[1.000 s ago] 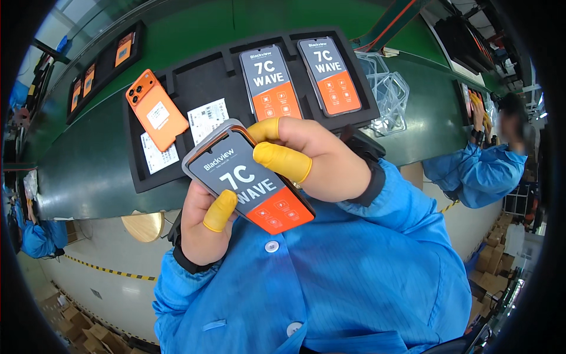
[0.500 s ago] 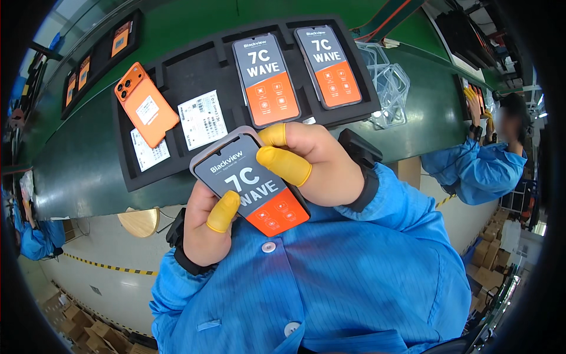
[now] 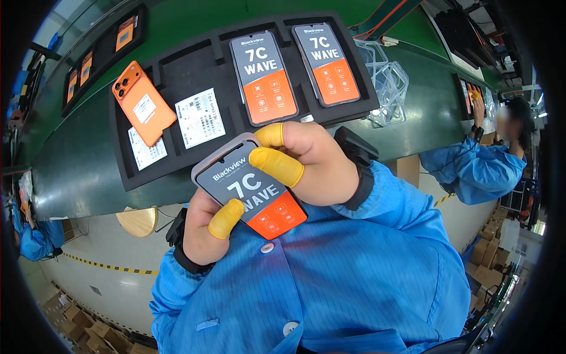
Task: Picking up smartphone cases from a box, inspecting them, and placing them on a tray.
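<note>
A smartphone (image 3: 252,192) with a grey and orange printed front is held tilted before my chest, gripped by both hands. My left hand (image 3: 207,231) grasps its lower left side, the thumb pressing on the front. Around the upper right corner my right hand (image 3: 321,165) is closed, with its thumb over the screen. Yellow finger cots cover the finger ends that show. A pale, translucent case rim (image 3: 219,154) stands out along the phone's top edge; whether the case is fully seated I cannot tell. The other fingers are hidden behind the phone.
Beyond my hands, a black foam tray (image 3: 168,79) on the green bench (image 3: 76,156) holds two similar phones (image 3: 268,79), an orange phone (image 3: 143,106) lying face down at a slant, and white label cards (image 3: 200,121). Clear cases (image 3: 390,88) pile up right of it. A co-worker (image 3: 471,162) works at far right.
My right hand and its thumb have shifted slightly left at the phone's upper corner. My left thumb has moved slightly up and right. The co-worker's hand at far right has moved.
</note>
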Demonstrator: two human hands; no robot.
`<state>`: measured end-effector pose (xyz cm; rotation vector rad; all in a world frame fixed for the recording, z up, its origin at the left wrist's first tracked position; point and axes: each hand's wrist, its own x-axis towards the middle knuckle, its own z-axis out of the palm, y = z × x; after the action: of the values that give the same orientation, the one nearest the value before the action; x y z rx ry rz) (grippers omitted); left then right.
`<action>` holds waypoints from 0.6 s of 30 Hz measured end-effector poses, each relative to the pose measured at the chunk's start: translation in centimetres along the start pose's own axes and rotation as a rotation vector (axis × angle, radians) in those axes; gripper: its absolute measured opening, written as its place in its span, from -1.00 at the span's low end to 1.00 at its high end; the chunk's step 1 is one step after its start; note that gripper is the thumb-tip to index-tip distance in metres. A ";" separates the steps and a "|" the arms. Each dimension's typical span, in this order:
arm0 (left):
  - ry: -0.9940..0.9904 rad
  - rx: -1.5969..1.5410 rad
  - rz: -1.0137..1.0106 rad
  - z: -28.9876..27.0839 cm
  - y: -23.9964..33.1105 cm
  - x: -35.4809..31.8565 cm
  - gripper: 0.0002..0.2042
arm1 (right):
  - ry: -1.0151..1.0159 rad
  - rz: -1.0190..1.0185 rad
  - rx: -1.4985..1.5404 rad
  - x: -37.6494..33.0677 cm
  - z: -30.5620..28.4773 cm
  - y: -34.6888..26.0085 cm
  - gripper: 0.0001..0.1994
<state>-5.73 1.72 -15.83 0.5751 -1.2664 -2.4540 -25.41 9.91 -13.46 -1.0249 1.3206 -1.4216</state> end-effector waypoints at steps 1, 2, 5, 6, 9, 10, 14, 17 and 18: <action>-0.027 -0.004 -0.033 -0.1 0.1 0.0 -0.65 | 0.000 -0.001 0.000 0.0 0.1 0.0 -0.80; -0.028 -0.003 -0.032 -0.2 0.3 0.1 -0.65 | -0.002 -0.026 0.002 0.0 0.1 -0.1 -0.84; -0.141 0.222 -0.077 -0.2 0.8 -0.2 -0.70 | -0.016 -0.038 0.009 -0.1 0.5 -0.3 -0.86; -0.142 0.252 -0.058 -0.3 0.7 -0.1 -0.72 | -0.019 -0.024 0.013 0.0 0.5 -0.4 -0.85; -0.105 0.276 -0.022 -0.5 0.4 0.0 -0.73 | -0.037 0.052 0.111 0.1 0.5 -0.2 -0.84; -0.065 0.268 -0.009 -0.6 0.3 0.0 -0.73 | -0.039 0.048 0.110 0.1 0.5 -0.3 -0.84; 0.077 -0.002 0.169 -1.2 0.7 0.2 -0.67 | -0.099 0.025 0.034 -0.3 -0.5 -0.1 -0.81; 0.163 -0.123 0.236 -1.4 2.0 0.5 -0.64 | -0.250 0.254 0.046 -1.1 -1.6 -1.6 -0.83; 0.157 -0.106 0.239 -1.6 2.3 0.6 -0.63 | -0.283 0.271 0.066 -1.3 -1.5 -1.9 -0.83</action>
<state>-5.30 -0.93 -14.87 0.5422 -1.0699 -2.2171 -26.72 11.59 -11.71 -0.9254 1.1475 -1.0670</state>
